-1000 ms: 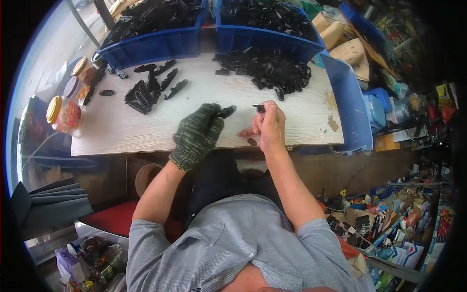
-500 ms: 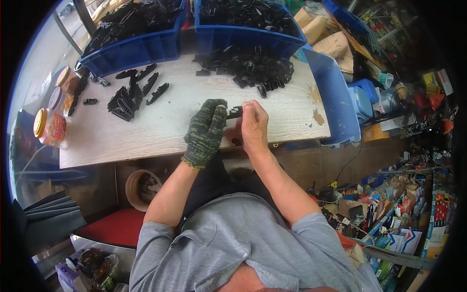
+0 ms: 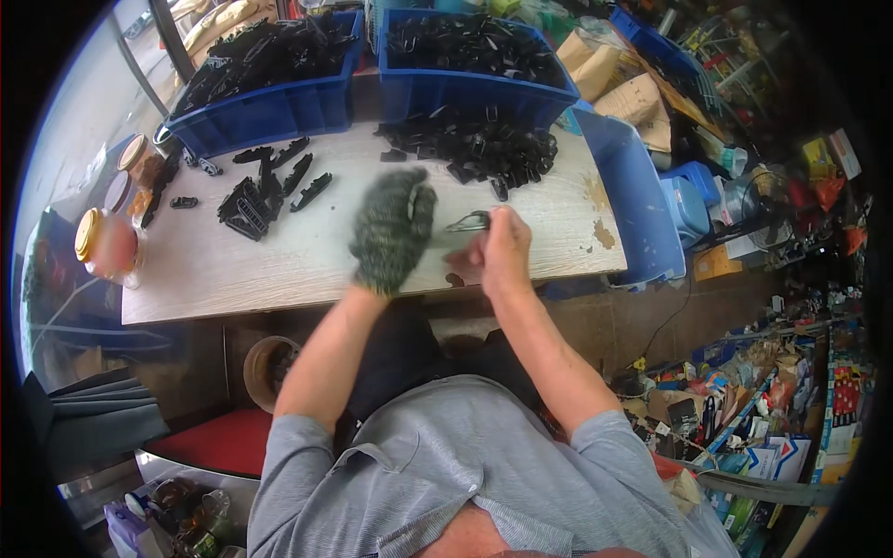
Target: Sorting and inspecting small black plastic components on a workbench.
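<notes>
Head view: the gloved left hand (image 3: pixel 392 226) has lifted off the black part (image 3: pixel 468 221), blurred and loosely curled around nothing; the bare right hand (image 3: pixel 503 249) now pinches the part alone above the tabletop (image 3: pixel 279 260), so the joining looks finished. Two blue bins (image 3: pixel 270 107) (image 3: pixel 465 88) hold black parts; lidded jars (image 3: pixel 107 246) stand left.

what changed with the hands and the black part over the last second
The gloved left hand has let go of the small black part and pulled away to the left, blurred with motion. The bare right hand now holds the part alone. The pile of black parts, the blue bins and the jars lie as before on the table.
</notes>
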Demonstrator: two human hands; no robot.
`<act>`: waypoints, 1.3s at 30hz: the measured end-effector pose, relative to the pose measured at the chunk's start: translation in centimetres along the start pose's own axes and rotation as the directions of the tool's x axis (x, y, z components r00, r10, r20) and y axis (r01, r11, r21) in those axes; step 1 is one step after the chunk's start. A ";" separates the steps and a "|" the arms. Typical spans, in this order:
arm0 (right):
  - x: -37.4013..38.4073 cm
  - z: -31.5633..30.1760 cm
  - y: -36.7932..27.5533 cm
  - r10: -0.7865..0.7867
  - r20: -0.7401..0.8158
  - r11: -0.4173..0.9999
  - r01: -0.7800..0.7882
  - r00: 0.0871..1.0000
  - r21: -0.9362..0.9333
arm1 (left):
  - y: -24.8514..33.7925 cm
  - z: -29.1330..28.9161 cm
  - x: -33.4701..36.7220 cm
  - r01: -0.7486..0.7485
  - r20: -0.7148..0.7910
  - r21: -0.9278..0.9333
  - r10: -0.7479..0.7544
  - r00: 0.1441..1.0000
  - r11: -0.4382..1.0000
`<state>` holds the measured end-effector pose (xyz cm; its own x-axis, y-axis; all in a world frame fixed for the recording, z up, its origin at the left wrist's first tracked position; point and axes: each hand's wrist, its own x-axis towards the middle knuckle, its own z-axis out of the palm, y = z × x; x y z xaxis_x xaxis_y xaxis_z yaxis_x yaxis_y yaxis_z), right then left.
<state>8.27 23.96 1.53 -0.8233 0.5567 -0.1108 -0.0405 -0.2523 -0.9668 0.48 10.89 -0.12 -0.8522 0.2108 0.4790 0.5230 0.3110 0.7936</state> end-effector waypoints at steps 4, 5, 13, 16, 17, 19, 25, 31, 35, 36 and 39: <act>3.9 -3.1 -2.9 0.122 -0.207 0.990 -0.105 0.971 0.091 | -4.2 -1.3 5.9 -0.188 0.149 0.685 0.117 0.982 0.704; 5.2 -4.6 -3.9 0.079 -0.262 0.995 -0.060 0.962 0.080 | -4.3 -1.3 6.2 -0.179 0.140 0.689 0.114 0.984 0.703; 9.4 -9.9 -6.5 -0.031 -0.531 0.999 0.019 0.847 -0.028 | -4.8 -0.5 5.9 -0.271 0.287 0.697 0.088 0.954 0.664; 8.7 -8.6 -3.4 0.104 -0.351 0.994 -0.111 0.931 0.001 | -3.0 -0.1 5.3 -0.346 0.342 0.702 0.131 0.930 0.622; 8.0 -7.2 -2.9 0.126 -0.273 0.991 -0.136 0.954 -0.017 | -3.3 -0.2 5.3 -0.349 0.345 0.703 0.131 0.929 0.620; 6.7 -4.9 -2.0 0.147 -0.205 0.987 -0.157 0.968 -0.032 | -4.1 -0.3 5.4 -0.358 0.325 0.662 0.178 0.929 0.659; 5.8 -2.4 -0.2 0.124 0.036 0.984 -0.118 0.992 -0.133 | -5.0 0.0 5.4 -0.236 0.007 0.469 0.264 0.965 0.851; 5.6 -0.1 -0.3 0.165 0.028 0.962 -0.155 0.986 -0.225 | -4.1 0.3 6.0 -0.342 0.223 0.501 0.263 0.939 0.795; 5.5 0.5 -0.7 0.160 0.008 0.946 -0.151 0.987 -0.286 | -4.4 0.5 5.7 -0.359 0.282 0.547 0.237 0.930 0.756; 5.5 0.5 -0.7 0.160 0.006 0.943 -0.151 0.987 -0.297 | -4.3 0.5 5.6 -0.369 0.293 0.563 0.239 0.926 0.740; 5.4 0.8 -0.7 0.170 0.012 0.936 -0.157 0.985 -0.314 | -4.6 0.5 5.3 -0.349 0.303 0.540 0.209 0.930 0.766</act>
<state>3.45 26.51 1.85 -0.8251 0.4961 -0.2703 0.2695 -0.0749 -0.9601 -6.42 11.06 -1.38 -0.6772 0.5418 0.4979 0.7075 0.6653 0.2384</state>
